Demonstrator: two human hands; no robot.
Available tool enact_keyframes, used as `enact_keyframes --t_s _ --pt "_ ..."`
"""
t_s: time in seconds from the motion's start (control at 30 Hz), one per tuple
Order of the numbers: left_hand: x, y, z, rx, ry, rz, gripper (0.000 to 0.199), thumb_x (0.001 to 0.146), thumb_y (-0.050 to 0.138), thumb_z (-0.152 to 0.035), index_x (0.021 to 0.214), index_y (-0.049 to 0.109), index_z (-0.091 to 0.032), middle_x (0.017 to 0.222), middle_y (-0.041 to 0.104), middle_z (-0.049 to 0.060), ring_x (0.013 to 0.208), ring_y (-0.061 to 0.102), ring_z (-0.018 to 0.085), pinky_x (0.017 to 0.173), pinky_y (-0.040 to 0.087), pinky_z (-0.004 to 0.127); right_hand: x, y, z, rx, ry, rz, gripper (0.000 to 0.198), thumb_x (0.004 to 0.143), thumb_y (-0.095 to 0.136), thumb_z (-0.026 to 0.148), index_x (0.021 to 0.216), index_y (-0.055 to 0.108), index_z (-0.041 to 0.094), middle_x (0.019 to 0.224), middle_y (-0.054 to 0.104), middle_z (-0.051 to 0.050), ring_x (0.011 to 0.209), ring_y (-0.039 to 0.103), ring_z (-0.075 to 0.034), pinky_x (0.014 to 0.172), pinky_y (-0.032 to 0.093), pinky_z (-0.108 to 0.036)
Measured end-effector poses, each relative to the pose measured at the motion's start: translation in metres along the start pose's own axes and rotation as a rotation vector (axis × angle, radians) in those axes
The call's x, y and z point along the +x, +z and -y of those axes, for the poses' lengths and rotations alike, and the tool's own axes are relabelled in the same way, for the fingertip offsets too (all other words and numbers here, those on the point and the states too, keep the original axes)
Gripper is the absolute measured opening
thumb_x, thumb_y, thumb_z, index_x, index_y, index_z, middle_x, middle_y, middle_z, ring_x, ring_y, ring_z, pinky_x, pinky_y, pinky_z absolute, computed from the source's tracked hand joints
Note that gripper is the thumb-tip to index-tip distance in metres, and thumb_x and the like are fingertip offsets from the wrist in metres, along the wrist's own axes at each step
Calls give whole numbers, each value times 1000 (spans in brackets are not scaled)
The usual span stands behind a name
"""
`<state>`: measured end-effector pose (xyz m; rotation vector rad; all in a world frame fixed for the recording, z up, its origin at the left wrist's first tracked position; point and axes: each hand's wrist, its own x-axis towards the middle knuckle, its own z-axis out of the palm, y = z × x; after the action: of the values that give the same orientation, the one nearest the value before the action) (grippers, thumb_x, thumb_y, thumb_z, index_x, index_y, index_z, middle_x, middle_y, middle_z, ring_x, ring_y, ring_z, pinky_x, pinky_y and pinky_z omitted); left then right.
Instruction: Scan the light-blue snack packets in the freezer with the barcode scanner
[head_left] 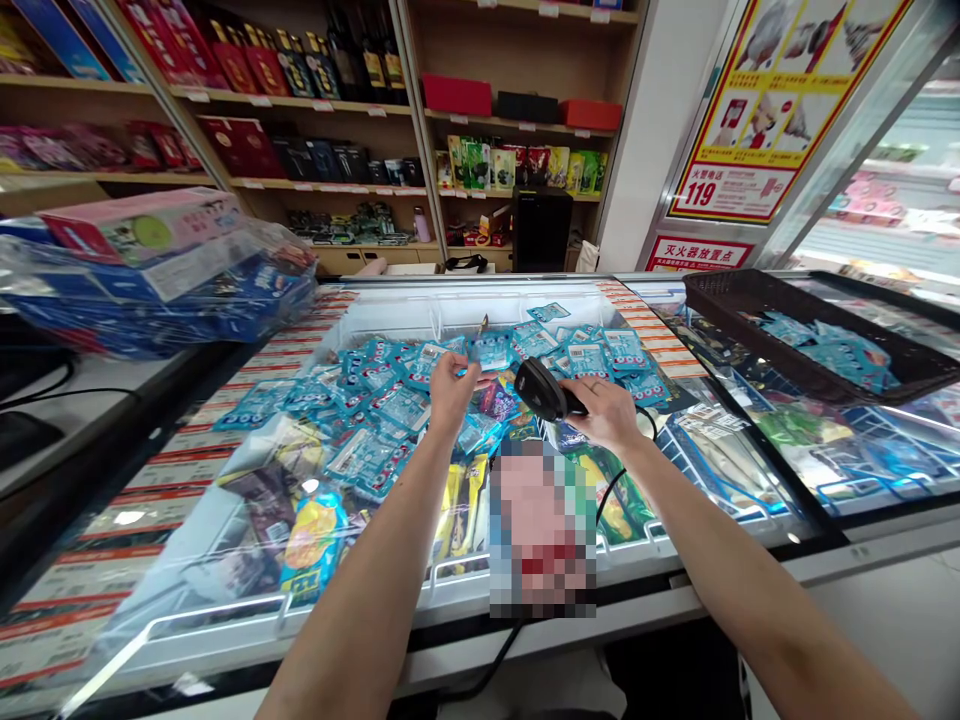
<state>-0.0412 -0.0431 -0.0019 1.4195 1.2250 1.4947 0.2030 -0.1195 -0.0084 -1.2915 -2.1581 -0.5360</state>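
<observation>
My right hand (606, 412) is wrapped around a black handheld barcode scanner (541, 388), its head pointing left. A black cable hangs from that side. My left hand (451, 388) has thumb and fingers pinched at the near edge of a small blue packet (492, 352), in front of the scanner. Many similar blue packets (391, 408) lie spread over the glass lid (259, 575) of a chest freezer, on both sides of my hands. Through the glass, ice cream in colourful wrappers (313, 540) shows below.
On the right, a dark plastic basket (814, 385) holds several blue packets. Plastic-wrapped boxes (150, 265) are stacked at the left. Shelves (300, 185) with bottles and packages stand behind the freezer. A blurred patch covers part of the freezer's front edge.
</observation>
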Motion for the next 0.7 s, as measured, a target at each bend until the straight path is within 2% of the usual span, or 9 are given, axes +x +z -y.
enact_keyframes --t_s 0.1,0.2,0.4,0.7 --pt "0 -2 0 -114 -32 99 23 76 53 -38 88 41 -23 67 52 -4 72 66 19 68 54 37 0 0 0 2 0 5 37 81 57 36 115 57 21 91 64 -6 86 57 -18 75 41 -26" --pt "0 -4 0 -173 -19 133 26 77 53 -41 91 40 -23 65 52 -4 72 66 19 68 54 37 0 -1 -1 8 1 -2 35 81 56 34 114 57 21 92 64 -6 86 57 -18 75 41 -26" --pt "2 -3 2 -118 -9 156 36 76 55 -39 104 39 -24 66 53 -4 67 64 17 65 54 34 -1 -1 0 26 0 -18 37 82 55 33 116 55 21 93 64 -6 87 57 -19 76 41 -27" --pt "1 2 1 -170 -77 179 26 78 53 -36 84 31 -23 70 46 -5 77 66 19 69 52 35 -2 -1 0 23 -12 1 41 80 57 34 119 54 20 93 63 -6 87 57 -19 75 41 -27"
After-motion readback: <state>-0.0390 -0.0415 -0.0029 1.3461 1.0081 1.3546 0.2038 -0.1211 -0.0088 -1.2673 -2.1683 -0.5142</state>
